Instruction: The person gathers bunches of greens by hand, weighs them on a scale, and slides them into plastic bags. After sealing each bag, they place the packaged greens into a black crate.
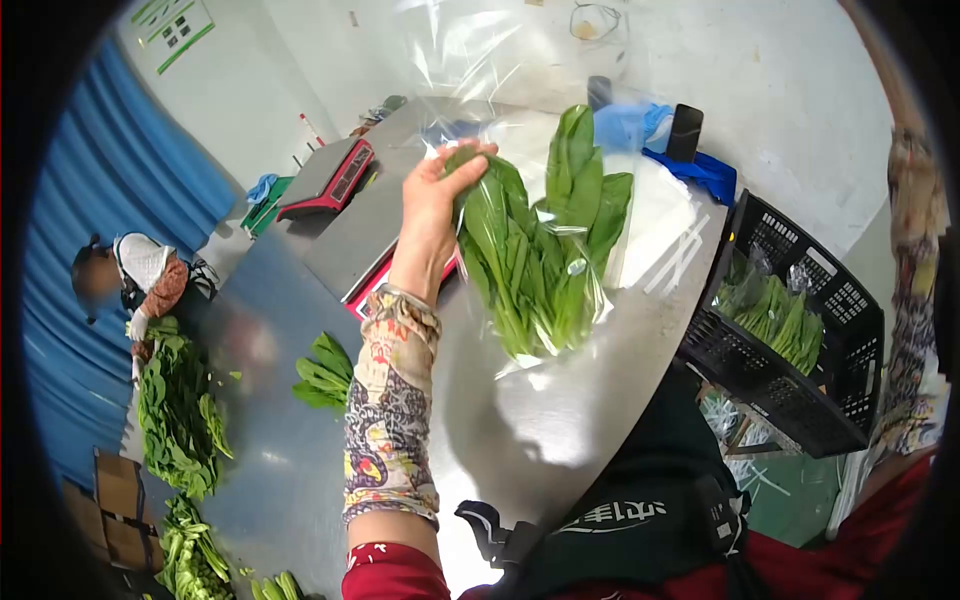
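My left hand [440, 190] is closed on the upper left side of a clear plastic bag of leafy greens [510, 260], its thumb in front. Green leaves stand upright inside the bag, stems down, and the loose top of the plastic rises above my fingers. The bag is held above the metal table [540, 430]. Along the right edge my right forearm, in a patterned sleeve [912, 230], reaches upward; the right hand itself is outside the picture. A small loose bunch of greens [325, 373] lies on the table left of my left forearm.
Right of the table stands a black crate [850, 340] holding bagged greens [780, 320]. Red-edged scales [335, 180] are at the back left. A phone [685, 133] stands near the back edge. At left, a co-worker [160, 275] handles piled greens [175, 410].
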A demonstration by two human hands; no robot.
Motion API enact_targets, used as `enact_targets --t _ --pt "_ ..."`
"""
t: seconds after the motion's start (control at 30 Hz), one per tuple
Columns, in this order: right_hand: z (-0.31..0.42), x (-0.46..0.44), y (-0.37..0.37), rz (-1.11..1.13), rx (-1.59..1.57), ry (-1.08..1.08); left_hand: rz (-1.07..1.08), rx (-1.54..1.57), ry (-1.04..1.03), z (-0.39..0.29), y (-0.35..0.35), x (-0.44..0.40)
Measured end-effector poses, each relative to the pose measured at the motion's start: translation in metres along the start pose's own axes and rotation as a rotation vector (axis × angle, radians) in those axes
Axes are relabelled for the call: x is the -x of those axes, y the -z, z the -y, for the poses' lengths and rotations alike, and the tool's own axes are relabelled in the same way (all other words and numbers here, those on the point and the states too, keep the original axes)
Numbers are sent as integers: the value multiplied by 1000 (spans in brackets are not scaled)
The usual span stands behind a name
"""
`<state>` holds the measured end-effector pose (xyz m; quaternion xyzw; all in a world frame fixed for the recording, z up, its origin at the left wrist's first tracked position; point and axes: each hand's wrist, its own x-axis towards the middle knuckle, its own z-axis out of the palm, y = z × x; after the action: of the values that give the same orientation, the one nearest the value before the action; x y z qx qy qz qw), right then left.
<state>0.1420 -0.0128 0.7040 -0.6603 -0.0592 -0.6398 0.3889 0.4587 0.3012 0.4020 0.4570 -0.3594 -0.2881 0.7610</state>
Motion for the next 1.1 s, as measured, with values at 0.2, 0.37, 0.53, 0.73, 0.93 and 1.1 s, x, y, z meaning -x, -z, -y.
enact_targets --t 0.2,0.37,0.53,0.73,0.93,1.1 --pt "-67 182 -93 296 389 -248 560 -845 -192 0 -19 83" --pt "-170 360 -235 331 124 -220 900 -1100 -194 138 -30 228" --pt "-221 441 -314 759 337 -170 -69 -815 100 152 -54 310" --pt "-188 441 -292 1023 153 -137 121 181 939 171 -61 307" --pt "-90 415 -127 1118 112 -417 67 303 907 176 -91 304" --pt "-16 442 -28 1202 248 -710 21 464 901 169 -105 311"
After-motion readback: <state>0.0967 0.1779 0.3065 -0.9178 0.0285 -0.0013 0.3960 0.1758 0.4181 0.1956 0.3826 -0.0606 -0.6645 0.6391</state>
